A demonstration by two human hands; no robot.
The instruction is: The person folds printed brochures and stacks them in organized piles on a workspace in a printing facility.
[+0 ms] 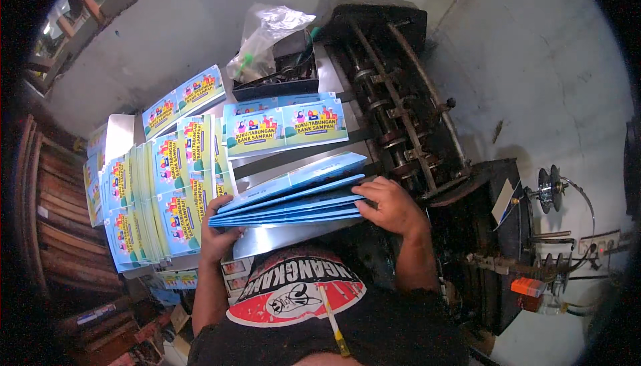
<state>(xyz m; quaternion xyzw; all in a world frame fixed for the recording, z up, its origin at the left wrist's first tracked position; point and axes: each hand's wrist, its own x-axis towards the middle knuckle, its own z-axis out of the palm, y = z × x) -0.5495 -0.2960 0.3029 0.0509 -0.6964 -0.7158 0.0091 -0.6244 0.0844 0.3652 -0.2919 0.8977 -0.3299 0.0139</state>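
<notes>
Between my hands, over a shiny metal table, is a fanned bundle of blue printed booklet covers [294, 196], its layers spread apart at the right side. My left hand [218, 230] pinches the bundle's left end, thumb below and fingers behind. At the opposite end, my right hand [392, 206] has its curled fingers on the right edges. Just beyond the bundle lies a flat pile of matching covers [287, 125]. Left of it, long rows of covers [167, 192] overlap one another, and another small pile [183, 99] sits behind them.
A dark open box [277, 89] of small parts, with a clear plastic bag [267, 35] on it, stands at the back. A dark roller machine [400, 105] borders the table's right. Wooden slats [70, 212] stand at far left; a wire spool [549, 189] is at right.
</notes>
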